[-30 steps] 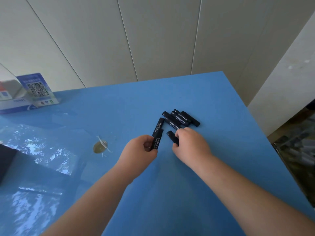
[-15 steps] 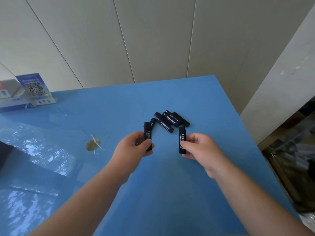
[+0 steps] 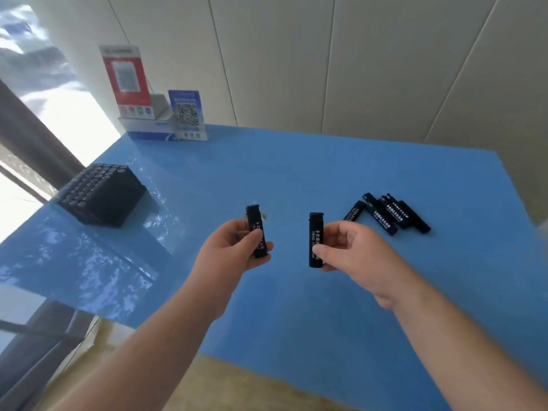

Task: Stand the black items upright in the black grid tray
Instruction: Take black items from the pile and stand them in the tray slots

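Left hand (image 3: 234, 247) pinches one black item (image 3: 256, 231) upright; right hand (image 3: 353, 250) pinches second item (image 3: 315, 240) upright, just right of first; both held above blue table (image 3: 296, 173); grid tray (image 3: 100, 194) well left of hands, near table edge; spare items (image 3: 388, 213) lie flat, right of hands. Step: carrying pair to tray; next move likely needs aiming each item base-down into free cell.

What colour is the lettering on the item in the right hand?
White lettering on the black item held by the right hand, clearest in the head view.
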{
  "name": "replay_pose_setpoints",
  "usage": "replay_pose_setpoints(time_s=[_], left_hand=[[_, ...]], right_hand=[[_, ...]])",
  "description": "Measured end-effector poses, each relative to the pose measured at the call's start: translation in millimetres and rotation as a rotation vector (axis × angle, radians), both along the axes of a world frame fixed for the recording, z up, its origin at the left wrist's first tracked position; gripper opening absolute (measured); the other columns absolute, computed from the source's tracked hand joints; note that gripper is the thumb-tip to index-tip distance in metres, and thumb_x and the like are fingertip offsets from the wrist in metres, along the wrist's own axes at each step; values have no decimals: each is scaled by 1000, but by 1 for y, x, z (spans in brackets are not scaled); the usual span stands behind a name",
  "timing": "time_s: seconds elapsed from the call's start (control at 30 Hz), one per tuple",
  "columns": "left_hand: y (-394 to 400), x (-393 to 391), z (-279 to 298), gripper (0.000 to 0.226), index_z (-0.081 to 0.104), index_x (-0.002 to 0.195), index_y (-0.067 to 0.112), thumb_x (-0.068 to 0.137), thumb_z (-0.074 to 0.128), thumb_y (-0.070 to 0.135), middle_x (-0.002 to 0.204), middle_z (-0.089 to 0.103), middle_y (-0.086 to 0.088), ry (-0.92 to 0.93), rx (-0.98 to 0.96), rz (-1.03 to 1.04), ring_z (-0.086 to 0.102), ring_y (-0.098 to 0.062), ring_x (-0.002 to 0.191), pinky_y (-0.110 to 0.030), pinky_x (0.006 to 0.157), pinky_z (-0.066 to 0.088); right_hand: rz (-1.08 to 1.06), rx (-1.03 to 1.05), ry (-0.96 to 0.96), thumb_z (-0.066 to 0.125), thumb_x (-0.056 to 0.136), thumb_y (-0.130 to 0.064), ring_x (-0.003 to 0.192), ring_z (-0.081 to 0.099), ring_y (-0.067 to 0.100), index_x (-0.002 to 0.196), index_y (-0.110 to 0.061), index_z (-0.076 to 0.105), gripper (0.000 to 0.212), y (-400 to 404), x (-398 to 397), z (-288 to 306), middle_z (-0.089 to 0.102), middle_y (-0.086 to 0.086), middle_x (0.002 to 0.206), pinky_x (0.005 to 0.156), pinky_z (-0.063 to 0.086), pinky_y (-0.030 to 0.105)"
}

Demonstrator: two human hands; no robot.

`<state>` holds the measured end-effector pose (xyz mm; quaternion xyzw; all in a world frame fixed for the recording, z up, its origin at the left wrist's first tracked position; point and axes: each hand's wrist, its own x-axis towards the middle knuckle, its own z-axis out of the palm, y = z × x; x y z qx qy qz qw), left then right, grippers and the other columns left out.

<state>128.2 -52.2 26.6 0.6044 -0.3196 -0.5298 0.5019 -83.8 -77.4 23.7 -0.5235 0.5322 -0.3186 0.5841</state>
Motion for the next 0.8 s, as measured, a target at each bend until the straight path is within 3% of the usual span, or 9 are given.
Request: replay_pose_setpoints(time_s=[0.17,0.27,0.53,0.8], left_hand=[[31,63,4,14,64,104,10,96,57,1,102,63,-16,-10,-14,91,74,-22,88,-37,79,60],[61,120,6,15,64,107,9,96,58,1,98,62,-14,-8,-20,144,73,-24,87,-37,76,60],[143,260,16,10,71,102,17,93,66,15,88,74,-2,-135,-5,159,73,-21,90,-41,89,58],[173,346,24,12,74,102,23,92,67,21,92,77,0,-201,-34,218,74,-19,87,-40,92,56]], right_hand=[[130,-11,19,67,93,-10,83,72,13,101,-12,68,9,10,73,6,76,5,94,75,59,26],[183,-4,10,64,96,-14,81,72,13,100,-10,68,7,21,130,10,75,3,90,75,59,26],[256,-166,23,68,93,-16,84,73,18,97,-19,69,5,73,284,11,73,-2,86,76,60,33],[280,-142,-10,65,95,-14,81,73,17,99,-17,69,7,99,377,6,74,-1,85,72,58,29]])
